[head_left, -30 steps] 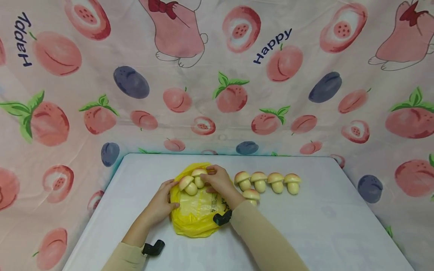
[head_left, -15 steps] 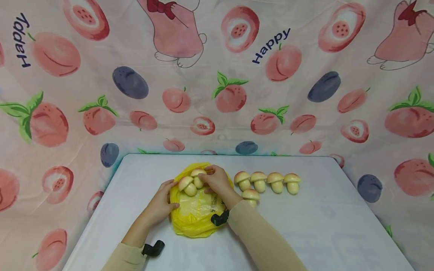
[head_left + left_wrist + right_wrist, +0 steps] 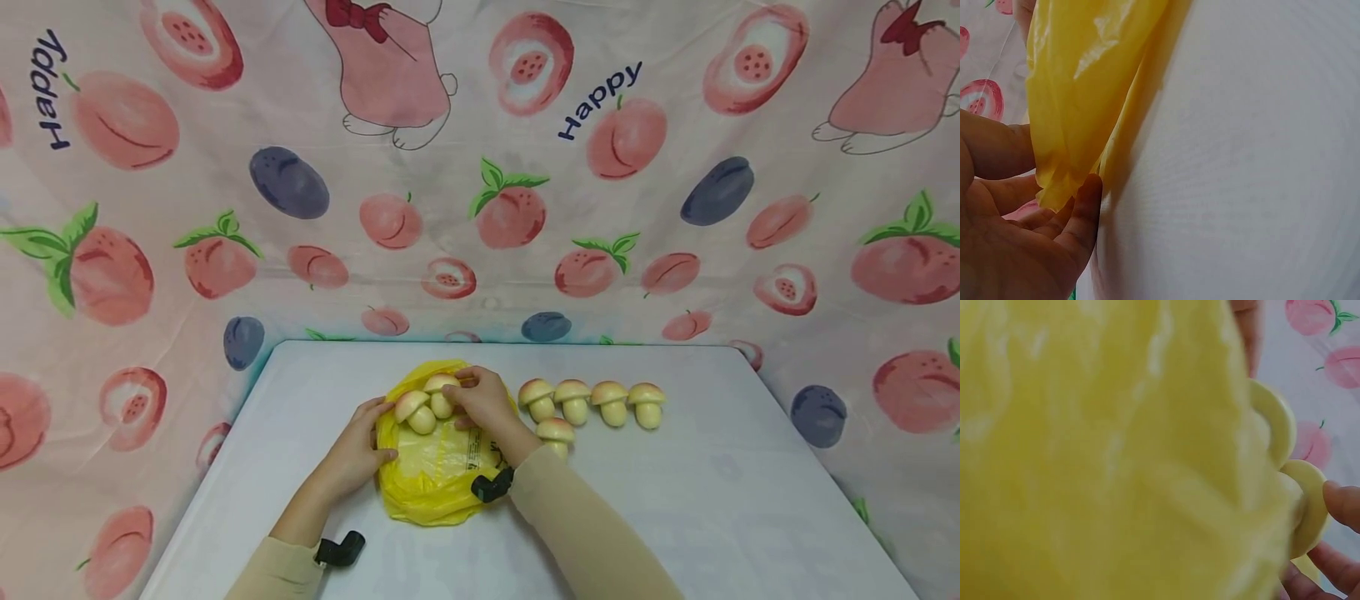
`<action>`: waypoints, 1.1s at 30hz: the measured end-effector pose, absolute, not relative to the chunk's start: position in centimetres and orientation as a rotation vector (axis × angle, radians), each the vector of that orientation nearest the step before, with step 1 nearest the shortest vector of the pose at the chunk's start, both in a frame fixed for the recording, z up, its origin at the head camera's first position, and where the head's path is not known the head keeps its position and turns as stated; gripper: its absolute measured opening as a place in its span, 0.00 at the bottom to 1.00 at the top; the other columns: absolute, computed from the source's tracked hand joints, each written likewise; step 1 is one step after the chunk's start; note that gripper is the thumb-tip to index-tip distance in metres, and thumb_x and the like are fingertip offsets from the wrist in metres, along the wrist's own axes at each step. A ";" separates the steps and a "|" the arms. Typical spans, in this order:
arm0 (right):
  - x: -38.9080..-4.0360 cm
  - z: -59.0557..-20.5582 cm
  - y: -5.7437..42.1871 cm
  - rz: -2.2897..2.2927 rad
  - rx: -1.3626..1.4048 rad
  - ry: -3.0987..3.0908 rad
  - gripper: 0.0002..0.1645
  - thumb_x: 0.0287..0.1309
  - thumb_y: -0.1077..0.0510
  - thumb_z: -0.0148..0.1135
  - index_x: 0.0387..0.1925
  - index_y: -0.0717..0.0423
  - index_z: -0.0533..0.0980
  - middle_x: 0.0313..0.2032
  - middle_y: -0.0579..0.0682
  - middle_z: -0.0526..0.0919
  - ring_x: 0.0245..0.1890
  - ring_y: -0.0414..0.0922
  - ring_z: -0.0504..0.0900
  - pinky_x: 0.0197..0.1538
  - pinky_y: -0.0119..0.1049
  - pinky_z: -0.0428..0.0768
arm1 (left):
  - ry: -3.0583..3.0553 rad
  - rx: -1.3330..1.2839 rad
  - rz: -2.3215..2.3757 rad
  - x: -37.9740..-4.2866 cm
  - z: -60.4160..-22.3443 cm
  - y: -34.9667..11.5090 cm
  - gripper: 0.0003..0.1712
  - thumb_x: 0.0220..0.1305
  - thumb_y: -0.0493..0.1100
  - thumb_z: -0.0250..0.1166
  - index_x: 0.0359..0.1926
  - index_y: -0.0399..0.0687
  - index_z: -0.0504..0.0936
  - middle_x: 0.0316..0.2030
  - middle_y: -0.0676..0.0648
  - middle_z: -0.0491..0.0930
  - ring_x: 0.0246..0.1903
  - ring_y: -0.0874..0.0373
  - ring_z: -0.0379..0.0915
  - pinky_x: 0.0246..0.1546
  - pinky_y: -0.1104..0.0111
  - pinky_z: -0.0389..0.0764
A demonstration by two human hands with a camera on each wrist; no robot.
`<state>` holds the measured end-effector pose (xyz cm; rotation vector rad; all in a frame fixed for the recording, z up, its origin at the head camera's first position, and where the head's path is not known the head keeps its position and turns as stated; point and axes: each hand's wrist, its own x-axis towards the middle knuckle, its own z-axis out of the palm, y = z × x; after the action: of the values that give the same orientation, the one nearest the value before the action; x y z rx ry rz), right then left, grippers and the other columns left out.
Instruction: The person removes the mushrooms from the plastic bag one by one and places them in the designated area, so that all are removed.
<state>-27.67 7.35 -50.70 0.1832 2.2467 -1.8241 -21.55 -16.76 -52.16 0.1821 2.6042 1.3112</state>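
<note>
A yellow plastic bag (image 3: 431,502) lies with its mouth spread, its rim rolled into a ring. My left hand (image 3: 351,454) grips the left rim; in the left wrist view its thumb and fingers (image 3: 1088,206) are on either side of the yellow film (image 3: 1085,81). Two cream mushrooms with reddish-tinged caps rest in the far part of the bag. My right hand (image 3: 487,408) pinches the cap of the right-hand mushroom (image 3: 440,396); the other mushroom (image 3: 415,412) leans beside it. In the right wrist view a thumb (image 3: 1342,503) presses that cap (image 3: 1313,509), while bag film hides most of the scene.
Right of the bag, several more mushrooms (image 3: 610,404) stand in a row on the white table (image 3: 712,500), with one mushroom (image 3: 556,433) in front, partly behind the right forearm. A fruit-printed cloth (image 3: 480,208) hangs behind the table.
Both hands stay in place at the bag. The right wrist shifts slightly left and then back, with the mushroom at its fingers barely moving.
</note>
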 end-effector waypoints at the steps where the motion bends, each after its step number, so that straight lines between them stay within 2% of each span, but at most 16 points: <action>1: -27.6 -50.6 7.4 -1.824 0.180 2.248 0.29 0.68 0.50 0.73 0.66 0.52 0.77 0.57 0.58 0.84 0.39 0.48 0.91 0.38 0.48 0.93 | 2.603 0.182 1.313 -21.5 -52.1 -16.7 0.45 0.70 0.32 0.68 0.83 0.41 0.60 0.86 0.41 0.47 0.86 0.35 0.44 0.83 0.39 0.49; 5: -27.3 -50.1 7.7 -1.824 0.157 2.248 0.29 0.68 0.49 0.73 0.66 0.51 0.78 0.57 0.58 0.83 0.40 0.49 0.90 0.38 0.48 0.93 | 2.608 0.176 1.309 -21.5 -52.2 -16.7 0.45 0.69 0.32 0.68 0.83 0.42 0.60 0.86 0.41 0.47 0.86 0.35 0.44 0.83 0.39 0.49; 13: -26.7 -49.3 8.4 -1.821 0.140 2.240 0.30 0.69 0.49 0.73 0.68 0.50 0.77 0.62 0.58 0.82 0.43 0.51 0.89 0.40 0.50 0.93 | 2.603 0.170 1.315 -21.6 -52.3 -16.7 0.46 0.69 0.32 0.68 0.83 0.41 0.60 0.86 0.41 0.47 0.86 0.35 0.45 0.83 0.39 0.52; 23: -25.9 -48.2 9.4 -1.869 0.080 2.192 0.33 0.68 0.50 0.74 0.70 0.52 0.76 0.63 0.59 0.82 0.42 0.51 0.90 0.43 0.54 0.93 | 2.600 0.177 1.313 -21.4 -52.0 -16.8 0.45 0.69 0.32 0.68 0.83 0.39 0.59 0.86 0.40 0.47 0.86 0.35 0.44 0.83 0.39 0.51; 33: -25.2 -47.1 10.8 -1.884 0.083 2.206 0.29 0.69 0.50 0.73 0.67 0.50 0.78 0.62 0.58 0.81 0.44 0.52 0.89 0.41 0.52 0.93 | 2.600 0.180 1.313 -21.5 -52.1 -16.7 0.45 0.69 0.32 0.68 0.83 0.39 0.59 0.87 0.40 0.46 0.86 0.34 0.44 0.83 0.40 0.51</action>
<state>-25.24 10.77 -47.10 0.0832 2.2055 -1.8843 -21.47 -16.73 -52.12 0.1801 2.6004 1.3133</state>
